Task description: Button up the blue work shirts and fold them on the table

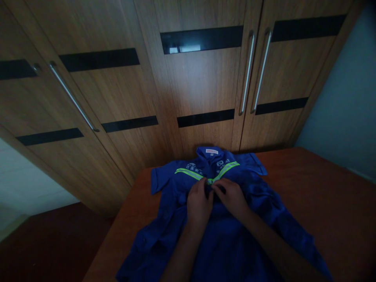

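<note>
Your left hand (200, 199) and right hand (233, 196) are pinching the front of the blue short-sleeved work shirt (173, 201), which lies on the reddish-brown table (320, 196) with its collar (201, 152) at 12 o'clock from your hands. You have a wide stretch of table at 3 o'clock and a thinner strip at 9, but the wooden wardrobe (202, 84) stands just past the collar. Your hands hide the bit they pinch, and the shirt's bottom is cut off at 6 o'clock.
</note>
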A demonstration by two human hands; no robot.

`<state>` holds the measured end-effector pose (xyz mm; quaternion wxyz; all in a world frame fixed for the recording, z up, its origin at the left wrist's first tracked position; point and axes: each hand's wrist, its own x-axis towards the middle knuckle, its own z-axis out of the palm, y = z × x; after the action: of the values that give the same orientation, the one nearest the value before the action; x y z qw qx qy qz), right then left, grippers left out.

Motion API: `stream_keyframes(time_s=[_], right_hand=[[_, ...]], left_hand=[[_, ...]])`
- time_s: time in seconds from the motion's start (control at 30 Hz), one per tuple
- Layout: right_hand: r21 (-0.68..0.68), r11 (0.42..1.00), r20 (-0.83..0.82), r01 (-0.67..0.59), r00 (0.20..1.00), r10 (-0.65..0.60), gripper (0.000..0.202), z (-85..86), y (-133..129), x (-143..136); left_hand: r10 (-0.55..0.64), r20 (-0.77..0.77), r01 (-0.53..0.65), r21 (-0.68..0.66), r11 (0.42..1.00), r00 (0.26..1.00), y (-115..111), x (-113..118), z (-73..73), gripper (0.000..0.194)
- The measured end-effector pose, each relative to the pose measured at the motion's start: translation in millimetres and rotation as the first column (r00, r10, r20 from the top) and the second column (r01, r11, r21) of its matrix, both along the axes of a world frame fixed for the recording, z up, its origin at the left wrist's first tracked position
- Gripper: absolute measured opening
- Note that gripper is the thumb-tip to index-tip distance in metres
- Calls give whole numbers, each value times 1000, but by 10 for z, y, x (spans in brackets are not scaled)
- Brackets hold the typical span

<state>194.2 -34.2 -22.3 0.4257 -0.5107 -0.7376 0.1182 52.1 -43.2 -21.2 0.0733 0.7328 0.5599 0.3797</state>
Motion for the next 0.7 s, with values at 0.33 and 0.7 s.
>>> stream_keyframes(time_s=[0.33, 0.7], right_hand=[[76, 990, 113, -118, 988, 109, 32, -114, 19, 44], [166, 980, 160, -108, 984, 81, 29, -130, 17, 76]], left_hand=[[-73, 14, 72, 65, 995, 997, 67, -81, 14, 24], [-99, 7, 99, 32, 995, 995, 38, -20, -51, 33]])
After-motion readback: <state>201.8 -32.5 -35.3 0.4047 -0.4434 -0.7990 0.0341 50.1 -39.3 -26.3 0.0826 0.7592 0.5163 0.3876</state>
